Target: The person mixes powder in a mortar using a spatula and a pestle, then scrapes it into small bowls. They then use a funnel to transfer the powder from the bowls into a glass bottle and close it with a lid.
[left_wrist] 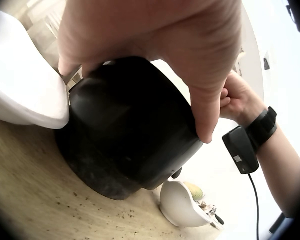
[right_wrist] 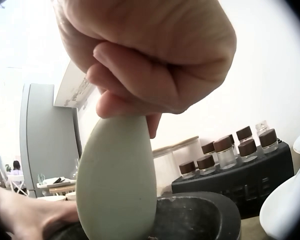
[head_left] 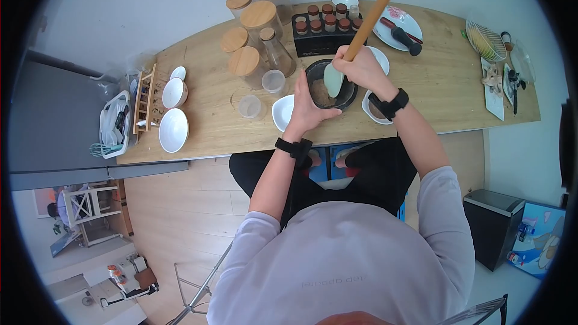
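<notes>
From where I stand, the person's right hand (head_left: 364, 71) is closed tightly round a spatula (head_left: 333, 79), the fingers folded into a fist low on its wooden handle (head_left: 373, 17), just above the pale green head. The handle slants up and out past the thumb side of the fist, while the head points down inside a black bowl (head_left: 348, 93), over some brown, powdery stuff (head_left: 321, 92). I can't tell whether the lower edge actually touches it.

The left hand (head_left: 310, 113) is spread fairly wide and has hold of that same bowl. Its thumb lies along the side nearest the person and its fingers reach up the left side, so the wall is caught between them; from the left wrist, the fingertips show pressed against the dark outside. Whether the base stands quite flat on the surface (head_left: 205, 108), I can't say.

Just left of the bowl, partly behind the left wrist, is a white dish (head_left: 282, 111). To the right, beneath the right forearm, a white bowl (head_left: 379, 122) has something brown in it. Behind the black bowl stands a black rack (head_left: 310, 47) of little brown-capped jars (head_left: 330, 21). Both wrists wear black bands (head_left: 391, 106).
</notes>
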`<action>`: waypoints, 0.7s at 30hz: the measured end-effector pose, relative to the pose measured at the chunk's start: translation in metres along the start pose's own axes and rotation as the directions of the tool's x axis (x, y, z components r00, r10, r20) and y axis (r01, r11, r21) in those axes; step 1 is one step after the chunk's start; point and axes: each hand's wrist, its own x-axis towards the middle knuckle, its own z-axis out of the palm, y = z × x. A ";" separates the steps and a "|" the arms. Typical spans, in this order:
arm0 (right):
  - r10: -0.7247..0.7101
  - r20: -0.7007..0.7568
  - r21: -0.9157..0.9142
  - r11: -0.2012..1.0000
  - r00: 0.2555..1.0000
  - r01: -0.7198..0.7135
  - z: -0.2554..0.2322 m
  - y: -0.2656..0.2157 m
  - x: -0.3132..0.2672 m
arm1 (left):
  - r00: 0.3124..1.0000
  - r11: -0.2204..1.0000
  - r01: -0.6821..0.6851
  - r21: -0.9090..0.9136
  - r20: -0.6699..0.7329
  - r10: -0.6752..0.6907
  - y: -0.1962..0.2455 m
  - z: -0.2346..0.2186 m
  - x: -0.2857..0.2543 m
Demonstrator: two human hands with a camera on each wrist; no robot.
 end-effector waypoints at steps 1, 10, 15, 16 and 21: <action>-0.052 0.081 0.016 0.999 0.995 0.051 0.000 0.000 -0.004 | 1.000 1.000 0.007 -0.001 0.003 -0.007 0.001 -0.001 0.000; -0.267 0.254 0.102 0.963 0.930 0.249 -0.002 0.030 -0.006 | 0.999 1.000 0.022 -0.021 0.027 -0.021 0.002 -0.002 0.001; -0.268 0.277 0.040 0.963 0.923 0.267 0.000 0.038 -0.008 | 1.000 1.000 0.019 -0.013 0.014 -0.019 0.002 0.000 0.000; -0.229 0.264 0.031 0.973 0.937 0.229 0.000 0.038 -0.005 | 1.000 1.000 0.015 -0.010 0.014 -0.015 0.002 -0.001 0.000; -0.225 0.227 0.101 0.973 0.948 0.207 0.002 0.026 -0.009 | 0.999 0.999 0.032 -0.017 0.022 -0.031 0.004 -0.002 -0.001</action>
